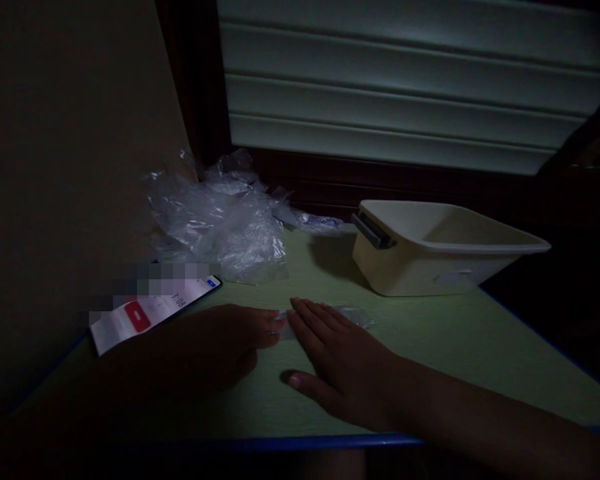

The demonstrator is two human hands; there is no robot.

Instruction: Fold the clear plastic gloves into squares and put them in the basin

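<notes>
The clear plastic [356, 316] could crease — the left hand [220, 343], fingers apparently clamped on its end, may pull unevenly against the right hand [353, 360], flat with thumb apart.

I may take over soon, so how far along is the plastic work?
No clearly finished piece shows, though the floor of the bin is hidden. In hand is a small clear plastic piece: the left hand seems to pinch one end, the right hand lies flat over it. The crumpled plastic pile behind is probably what's left, judging by its loose heap.
</notes>
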